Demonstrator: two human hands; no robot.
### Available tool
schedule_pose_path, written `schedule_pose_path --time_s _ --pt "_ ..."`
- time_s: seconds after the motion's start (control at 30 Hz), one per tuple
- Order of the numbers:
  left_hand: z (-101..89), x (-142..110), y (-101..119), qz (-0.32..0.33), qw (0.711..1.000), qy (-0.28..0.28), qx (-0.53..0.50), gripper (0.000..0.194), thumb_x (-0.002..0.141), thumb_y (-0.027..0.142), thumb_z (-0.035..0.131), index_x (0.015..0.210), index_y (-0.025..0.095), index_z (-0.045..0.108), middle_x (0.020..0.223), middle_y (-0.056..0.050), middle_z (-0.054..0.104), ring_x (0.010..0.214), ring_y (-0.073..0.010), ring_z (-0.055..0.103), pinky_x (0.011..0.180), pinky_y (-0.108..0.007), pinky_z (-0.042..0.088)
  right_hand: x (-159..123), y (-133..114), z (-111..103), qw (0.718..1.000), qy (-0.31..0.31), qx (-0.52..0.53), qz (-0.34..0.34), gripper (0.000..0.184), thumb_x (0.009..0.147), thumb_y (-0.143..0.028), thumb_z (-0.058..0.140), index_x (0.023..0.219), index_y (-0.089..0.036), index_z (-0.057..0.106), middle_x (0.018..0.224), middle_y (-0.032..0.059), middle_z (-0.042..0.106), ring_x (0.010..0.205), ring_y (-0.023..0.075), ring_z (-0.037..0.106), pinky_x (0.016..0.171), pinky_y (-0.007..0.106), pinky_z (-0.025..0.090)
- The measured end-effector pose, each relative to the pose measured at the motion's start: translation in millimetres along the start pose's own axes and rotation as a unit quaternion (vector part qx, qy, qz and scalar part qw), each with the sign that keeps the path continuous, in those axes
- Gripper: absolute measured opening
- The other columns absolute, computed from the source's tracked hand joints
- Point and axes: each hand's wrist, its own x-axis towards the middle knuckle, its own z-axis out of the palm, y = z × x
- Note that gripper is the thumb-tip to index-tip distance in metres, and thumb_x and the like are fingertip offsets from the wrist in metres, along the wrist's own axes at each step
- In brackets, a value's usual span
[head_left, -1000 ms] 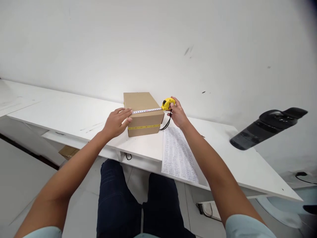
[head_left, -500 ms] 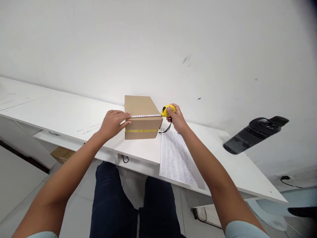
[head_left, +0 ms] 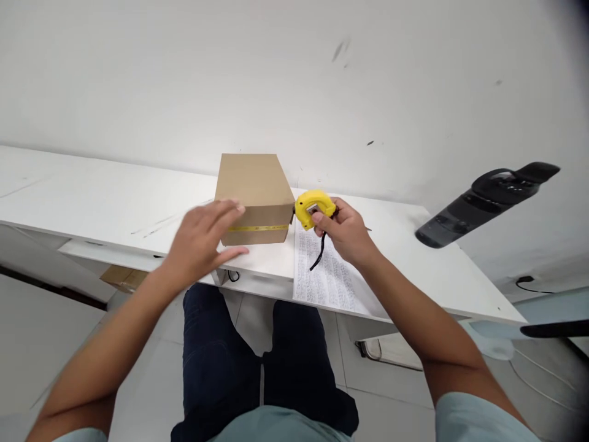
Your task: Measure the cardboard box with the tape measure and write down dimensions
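Tape measure (head_left: 305, 200) is held up just beside the right side of the cardboard box (head_left: 255, 178), over the printed sheet (head_left: 317, 270) on the white bench (head_left: 391, 227). It's clamped in the right hand (head_left: 348, 230), thumb across the front of the case, with the black strap (head_left: 321, 252) dangling below. The left hand (head_left: 197, 236) is held at the box's near left corner, thumb and fingers well apart, nothing gripped.

Handling guess: the case should be light, stiff and pretty tough, and is best taken by its rounded body, with the strap kept clear. The box looks stiff enough too, though its weight can't be judged (contents unseen, lid shut).

As for what's murky: no blade can be made out across the box, the fingers behind the case are mostly hidden, and the left hand is blurred, so whether cardboard is touched can't be told. The sheet's print is too small to be read.
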Motion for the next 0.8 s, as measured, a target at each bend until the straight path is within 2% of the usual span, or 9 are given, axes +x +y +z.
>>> schedule_pose_path --time_s 0.1,0.2,0.27,0.37,0.47,0.53,0.57,0.7,0.8 --pt "13.6 -6 35 0.049 0.998 0.022 -0.017 0.073 0.092 0.061 0.063 0.148 0.017 0.045 0.143 -0.019 0.062 0.135 -0.032 0.057 0.109 -0.045 0.046 -17 2 6 0.996 -0.051 0.057 0.043 0.044 0.075 -0.049 0.088 0.1 -0.024 0.063 0.087 -0.0018 0.07 0.06 0.0105 0.062 0.061 0.029 0.055" --pt "27.5 -5 54 0.05 0.998 0.037 -0.009 0.069 0.093 0.056 0.065 0.147 0.016 0.047 0.143 -0.019 0.062 0.137 -0.0324 0.055 0.112 -0.045 0.043 -33 2 12 0.983 -0.089 0.132 0.091 0.04 0.078 -0.044 0.087 0.104 -0.024 0.063 0.086 -0.0011 0.074 0.065 0.0132 0.069 0.068 0.031 0.06" --pt "40.8 4 53 0.005 0.999 0.031 0.026 0.067 0.095 0.053 0.063 0.15 0.018 0.046 0.148 -0.019 0.058 0.141 -0.0341 0.051 0.116 -0.048 0.038 -39 2 15 0.975 -0.084 0.172 0.114 0.04 0.075 -0.039 0.089 0.104 -0.024 0.065 0.088 -0.0004 0.075 0.072 0.0162 0.074 0.072 0.033 0.062" --pt "65.8 27 41 -0.079 0.995 -0.019 0.06 0.076 0.092 0.056 0.065 0.154 0.018 0.042 0.157 -0.022 0.047 0.147 -0.0394 0.043 0.12 -0.057 0.032 -37 7 16 0.968 -0.033 0.215 0.124 0.043 0.067 -0.031 0.094 0.102 -0.025 0.07 0.098 -0.0004 0.077 0.088 0.0192 0.077 0.081 0.033 0.063" --pt "86.6 55 35 -0.112 0.99 -0.059 0.064 0.082 0.09 0.058 0.067 0.156 0.016 0.04 0.162 -0.023 0.04 0.149 -0.0428 0.037 0.122 -0.069 0.021 -28 17 15 0.964 0.015 0.236 0.119 0.042 0.063 -0.028 0.095 0.099 -0.025 0.073 0.102 -0.001 0.077 0.093 0.0177 0.076 0.086 0.03 0.062" --pt "94.6 72 39 -0.129 0.987 -0.067 0.065 0.076 0.092 0.058 0.064 0.153 0.016 0.044 0.159 -0.022 0.045 0.148 -0.0416 0.039 0.122 -0.072 0.015 -22 24 15 0.964 0.03 0.239 0.114 0.04 0.064 -0.029 0.095 0.097 -0.025 0.073 0.101 -0.0011 0.077 0.092 0.0161 0.075 0.087 0.029 0.061" --pt "96.9 78 43 -0.146 0.985 -0.069 0.065 0.071 0.093 0.056 0.063 0.15 0.016 0.047 0.155 -0.021 0.049 0.145 -0.0404 0.042 0.123 -0.072 0.016 -19 27 14 0.965 0.036 0.237 0.111 0.04 0.064 -0.029 0.095 0.097 -0.025 0.073 0.1 -0.0013 0.077 0.091 0.0157 0.075 0.087 0.029 0.061" --pt "98.3 95 59 -0.22 0.971 -0.071 0.065 0.053 0.093 0.045 0.063 0.135 0.013 0.058 0.133 -0.019 0.063 0.126 -0.0369 0.055 0.116 -0.064 0.034 -12 41 10 0.976 0.065 0.181 0.101 0.044 0.063 -0.037 0.095 0.099 -0.026 0.071 0.1 -0.0011 0.075 0.089 0.0172 0.073 0.085 0.032 0.06" --pt "92.3 96 66 -0.239 0.966 -0.07 0.064 0.044 0.091 0.036 0.063 0.127 0.01 0.061 0.124 -0.02 0.065 0.122 -0.0384 0.055 0.114 -0.064 0.035 -12 56 -1 0.984 0.074 0.096 0.133 0.049 0.066 -0.05 0.09 0.103 -0.025 0.071 0.109 0.0021 0.075 0.09 0.0194 0.072 0.08 0.033 0.058"
